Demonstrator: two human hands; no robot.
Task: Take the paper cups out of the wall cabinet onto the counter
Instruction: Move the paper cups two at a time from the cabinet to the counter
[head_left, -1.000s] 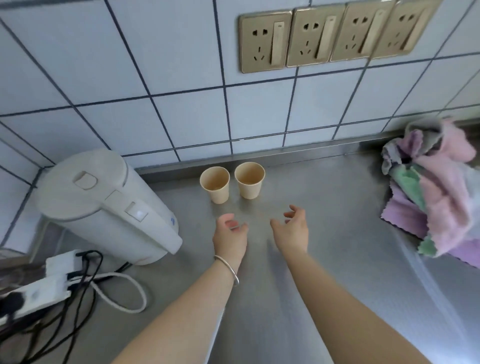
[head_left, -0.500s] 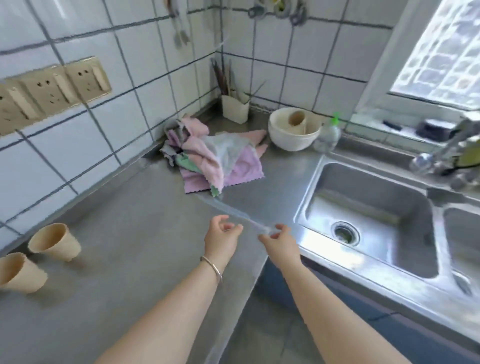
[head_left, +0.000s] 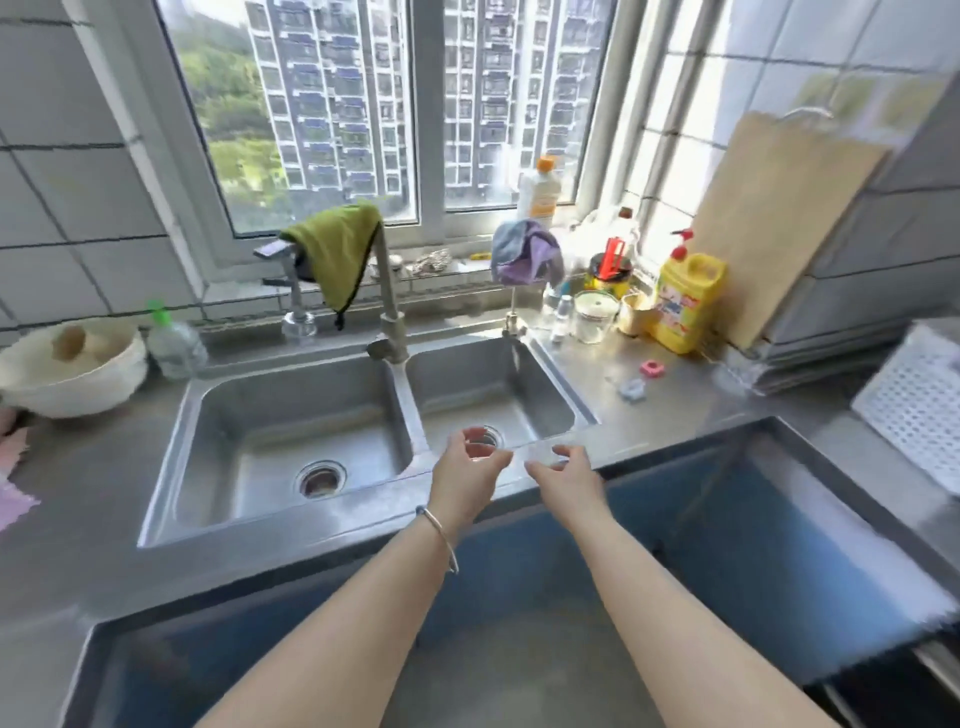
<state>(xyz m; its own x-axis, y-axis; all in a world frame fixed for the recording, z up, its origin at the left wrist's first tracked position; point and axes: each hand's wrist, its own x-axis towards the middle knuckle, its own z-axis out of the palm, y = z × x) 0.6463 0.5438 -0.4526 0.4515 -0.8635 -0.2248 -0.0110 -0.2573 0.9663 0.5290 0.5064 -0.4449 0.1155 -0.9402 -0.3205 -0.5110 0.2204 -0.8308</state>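
No paper cup and no wall cabinet are in view now. My left hand (head_left: 465, 478), with a bracelet on its wrist, hovers over the front rim of the double steel sink (head_left: 270, 519), fingers loosely curled and holding nothing. My right hand (head_left: 563, 478) hovers beside it, a little to the right, fingers apart and likewise holding nothing. Both forearms reach forward from the bottom of the frame over the steel counter (head_left: 675, 410).
A tall faucet (head_left: 389, 306) with a green cloth (head_left: 337, 249) stands behind the sink. A white bowl (head_left: 72, 374) and small bottle (head_left: 174, 343) sit left. Right: yellow detergent bottle (head_left: 685, 301), glass jar (head_left: 595, 314), cutting board (head_left: 779, 218), white perforated basket (head_left: 914, 405).
My view has swung right, from the two paper cups by the tiled wall, past the cloth pile, to the double sink under the window. Both hands stayed out in front, holding nothing.
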